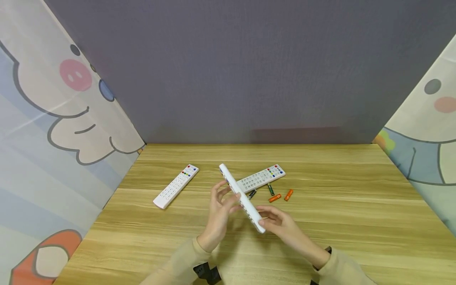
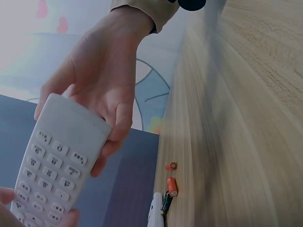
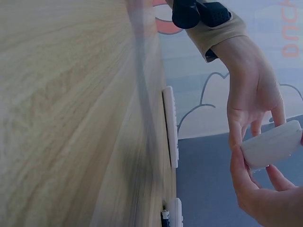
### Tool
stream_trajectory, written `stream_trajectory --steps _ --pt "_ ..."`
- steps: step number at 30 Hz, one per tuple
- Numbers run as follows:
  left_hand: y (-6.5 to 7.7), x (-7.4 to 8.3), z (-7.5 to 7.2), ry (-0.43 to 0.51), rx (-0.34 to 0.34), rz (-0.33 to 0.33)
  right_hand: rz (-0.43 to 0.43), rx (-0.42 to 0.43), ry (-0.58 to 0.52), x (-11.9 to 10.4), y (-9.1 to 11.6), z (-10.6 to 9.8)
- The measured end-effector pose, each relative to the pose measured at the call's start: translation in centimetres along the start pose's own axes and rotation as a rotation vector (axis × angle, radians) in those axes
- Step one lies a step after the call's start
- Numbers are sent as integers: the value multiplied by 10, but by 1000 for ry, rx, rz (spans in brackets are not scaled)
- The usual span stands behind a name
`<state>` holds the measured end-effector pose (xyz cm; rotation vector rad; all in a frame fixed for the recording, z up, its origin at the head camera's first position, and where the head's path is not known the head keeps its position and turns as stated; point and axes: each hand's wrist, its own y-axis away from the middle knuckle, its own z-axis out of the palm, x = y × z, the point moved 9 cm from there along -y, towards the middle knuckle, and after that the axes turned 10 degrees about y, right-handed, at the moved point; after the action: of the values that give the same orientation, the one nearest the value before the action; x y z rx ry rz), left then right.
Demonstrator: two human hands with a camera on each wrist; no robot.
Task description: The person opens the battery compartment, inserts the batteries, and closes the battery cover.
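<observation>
A white remote control [image 1: 238,188] is held tilted above the table between both hands, its far end raised. My left hand [image 1: 218,211] grips it around the middle, thumb on one side and fingers on the other. Near the lower end, my right hand [image 1: 283,227] pinches it between thumb and fingers. The button side of the held remote [image 2: 49,175] shows in the left wrist view, with the right hand [image 2: 104,80] at its end. In the right wrist view the remote's end [image 3: 272,144] appears smooth, and the left hand [image 3: 251,85] is beyond it.
Another white remote [image 1: 176,186] lies on the wooden table [image 1: 356,206] at left. A third remote [image 1: 263,178] lies behind the held one. Close to it are two orange batteries [image 1: 275,198], a green battery [image 1: 271,189] and a dark battery [image 1: 252,194]. A grey panel [image 1: 249,71] rises behind.
</observation>
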<state>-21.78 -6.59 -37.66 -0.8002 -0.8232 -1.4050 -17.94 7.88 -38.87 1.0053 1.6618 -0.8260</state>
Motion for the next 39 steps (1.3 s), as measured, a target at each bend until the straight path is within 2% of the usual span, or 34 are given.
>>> stream_trajectory --steps 7,18,22,27,34,39 --pt "-5 2 -5 -36 -23 57 7 57 31 0 4 -6" --pt "-5 3 -9 -1 18 -42 -138 164 126 -11 9 -14" --pt "-5 2 -10 17 13 -70 -199 201 207 -16 12 -16" --pt "-4 0 -11 32 -11 -101 -287 276 358 -24 16 -19" --pt "-2 -3 -13 26 -18 -150 -329 342 531 -27 19 -21" --pt "-1 -4 -13 32 -23 -163 -450 384 603 -35 22 -20"
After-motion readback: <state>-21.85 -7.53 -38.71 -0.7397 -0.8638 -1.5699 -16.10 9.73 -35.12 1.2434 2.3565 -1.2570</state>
